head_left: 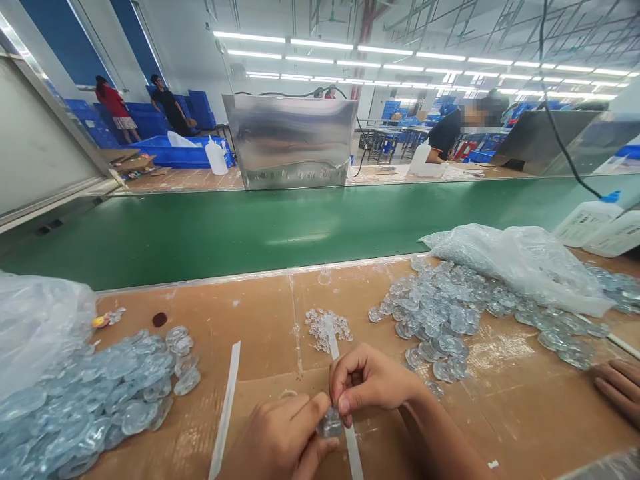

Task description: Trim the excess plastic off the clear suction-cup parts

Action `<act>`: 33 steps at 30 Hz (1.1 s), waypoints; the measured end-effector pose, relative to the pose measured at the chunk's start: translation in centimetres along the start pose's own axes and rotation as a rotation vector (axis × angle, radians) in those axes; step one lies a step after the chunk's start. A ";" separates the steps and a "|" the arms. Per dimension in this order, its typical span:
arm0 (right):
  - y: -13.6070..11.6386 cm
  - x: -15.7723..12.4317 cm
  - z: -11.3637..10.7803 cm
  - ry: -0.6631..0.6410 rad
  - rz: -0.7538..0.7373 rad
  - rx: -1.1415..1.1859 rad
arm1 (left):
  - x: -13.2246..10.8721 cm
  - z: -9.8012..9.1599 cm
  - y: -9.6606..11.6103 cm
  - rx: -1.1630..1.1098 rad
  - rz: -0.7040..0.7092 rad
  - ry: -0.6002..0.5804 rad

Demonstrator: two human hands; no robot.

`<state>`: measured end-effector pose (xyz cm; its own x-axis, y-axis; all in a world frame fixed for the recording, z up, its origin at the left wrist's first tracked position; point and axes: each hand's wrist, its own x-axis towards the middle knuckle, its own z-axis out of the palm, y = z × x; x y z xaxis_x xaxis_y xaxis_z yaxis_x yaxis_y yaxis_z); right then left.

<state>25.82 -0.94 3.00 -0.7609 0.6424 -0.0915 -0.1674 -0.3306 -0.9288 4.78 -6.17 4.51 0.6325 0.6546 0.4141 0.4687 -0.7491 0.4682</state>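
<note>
Low in the middle of the head view, my left hand (285,433) grips a small clear plastic disc (330,424) between thumb and fingers. Close against it on the right, my right hand (373,383) is closed in a pinch at the disc's upper edge. Whatever small piece may sit in that pinch is hidden by the fingers. Just beyond my hands lies a little heap of tiny clear pieces (327,328). Large piles of clear plastic discs spread on both sides, a left pile (115,387) and a right pile (440,313).
Brown cardboard (270,327) with white tape strips (227,407) covers the bench. Clear plastic bags (520,257) lie by the piles. Beyond runs a green conveyor belt (280,227). Another person's hand (620,387) rests at the right edge. White bottles (590,221) stand back right.
</note>
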 end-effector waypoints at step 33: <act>1.0 0.8 0.5 -0.054 0.088 0.019 | 0.3 -0.6 -1.5 0.210 0.155 0.165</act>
<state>24.75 -1.12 2.19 -0.8056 0.5726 -0.1522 -0.1103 -0.3972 -0.9111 3.89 -4.77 4.44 0.6061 0.5257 0.5969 0.5024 -0.8348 0.2251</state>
